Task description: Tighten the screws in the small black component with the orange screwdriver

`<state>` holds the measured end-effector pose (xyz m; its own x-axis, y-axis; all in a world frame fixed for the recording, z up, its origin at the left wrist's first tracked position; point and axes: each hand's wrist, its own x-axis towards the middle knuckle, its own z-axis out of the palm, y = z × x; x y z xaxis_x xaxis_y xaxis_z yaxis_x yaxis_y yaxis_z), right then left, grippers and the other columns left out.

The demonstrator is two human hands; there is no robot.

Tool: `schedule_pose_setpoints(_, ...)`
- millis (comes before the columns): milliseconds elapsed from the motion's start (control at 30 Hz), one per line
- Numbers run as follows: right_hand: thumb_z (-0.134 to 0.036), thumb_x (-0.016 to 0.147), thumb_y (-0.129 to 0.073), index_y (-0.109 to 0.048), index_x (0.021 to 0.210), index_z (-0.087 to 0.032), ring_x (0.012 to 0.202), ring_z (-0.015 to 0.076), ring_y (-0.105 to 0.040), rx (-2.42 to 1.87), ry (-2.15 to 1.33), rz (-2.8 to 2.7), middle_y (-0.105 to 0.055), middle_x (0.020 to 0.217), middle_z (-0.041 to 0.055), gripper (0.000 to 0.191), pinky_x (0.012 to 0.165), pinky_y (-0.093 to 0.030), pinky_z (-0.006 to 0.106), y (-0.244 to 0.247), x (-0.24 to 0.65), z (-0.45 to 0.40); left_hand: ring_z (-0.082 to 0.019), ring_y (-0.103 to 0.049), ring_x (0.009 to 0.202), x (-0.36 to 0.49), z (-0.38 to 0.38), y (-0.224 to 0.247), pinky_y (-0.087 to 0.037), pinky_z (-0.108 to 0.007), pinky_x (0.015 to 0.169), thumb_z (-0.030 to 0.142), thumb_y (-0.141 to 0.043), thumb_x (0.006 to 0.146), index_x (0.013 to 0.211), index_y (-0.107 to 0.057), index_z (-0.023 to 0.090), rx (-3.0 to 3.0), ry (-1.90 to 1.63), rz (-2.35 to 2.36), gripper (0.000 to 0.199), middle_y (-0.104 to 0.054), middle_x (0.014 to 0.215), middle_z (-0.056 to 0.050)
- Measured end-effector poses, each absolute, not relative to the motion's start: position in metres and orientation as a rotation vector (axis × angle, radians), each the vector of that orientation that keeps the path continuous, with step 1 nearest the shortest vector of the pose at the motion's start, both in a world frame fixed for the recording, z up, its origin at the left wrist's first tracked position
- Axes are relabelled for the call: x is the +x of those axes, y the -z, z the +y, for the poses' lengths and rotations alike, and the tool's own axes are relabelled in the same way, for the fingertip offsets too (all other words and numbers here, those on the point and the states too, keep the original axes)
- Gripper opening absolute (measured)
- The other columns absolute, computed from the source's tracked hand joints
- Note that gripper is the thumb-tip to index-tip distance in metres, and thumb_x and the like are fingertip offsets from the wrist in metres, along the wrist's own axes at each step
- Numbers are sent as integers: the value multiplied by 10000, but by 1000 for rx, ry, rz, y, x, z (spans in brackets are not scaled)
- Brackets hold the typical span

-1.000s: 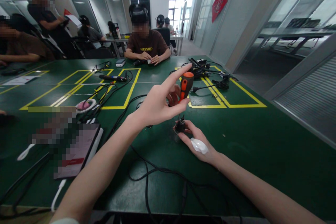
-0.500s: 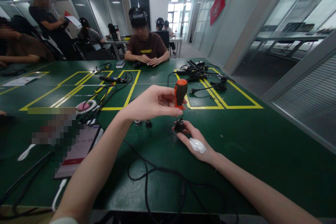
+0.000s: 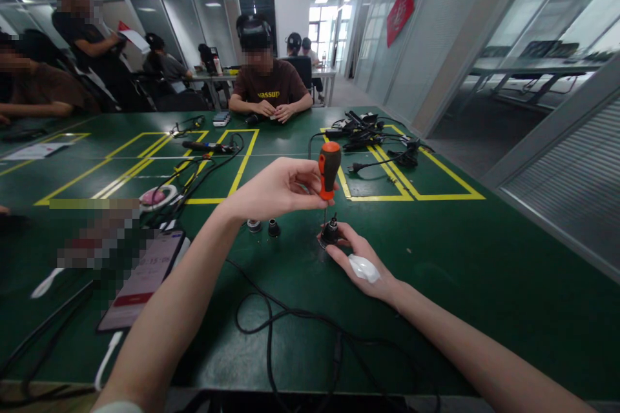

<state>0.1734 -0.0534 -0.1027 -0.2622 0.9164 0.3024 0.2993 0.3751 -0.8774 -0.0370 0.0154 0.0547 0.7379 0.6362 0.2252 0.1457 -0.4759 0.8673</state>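
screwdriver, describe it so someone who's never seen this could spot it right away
Find the green table and look near the picture's middle, where the left hand shows higher than the right hand. The screwdriver stands almost upright in the left hand's grip, above the small black part in the right. Its bright orange areas set it apart from that part and the black cables beyond.

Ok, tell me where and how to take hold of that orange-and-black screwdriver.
Best, I'd judge, around the thick upper handle of the screwdriver, from above or the right: it stands nearly upright, handle top exposed, while the left hand holds it lower from the left. The thin shaft offers little grip and points down near the black part in the right hand.
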Motion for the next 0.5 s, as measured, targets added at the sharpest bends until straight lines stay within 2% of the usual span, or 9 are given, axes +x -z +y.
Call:
schedule_pose_setpoints(267, -361, 974, -592, -580, 1273, -221, 1104, 282, -727, -1095, -911, -1759, -746, 1215, 112, 331, 984, -598, 473, 102, 174, -54, -141, -707, 839, -36, 16, -55, -569, -266, 797, 259, -800, 785, 968, -716, 96, 2055, -697, 618, 259, -772, 937, -70)
schedule_pose_setpoints(500, -358, 972, -592, -584, 1267, -223, 1092, 275, -730, -1084, -900, -1754, -748, 1211, 108, 325, 978, -603, 467, 102, 173, -54, -142, -712, 845, -36, 17, -53, -574, -275, 815, 260, -812, 769, 970, -712, 105, 2036, -721, 620, 273, -764, 937, -60)
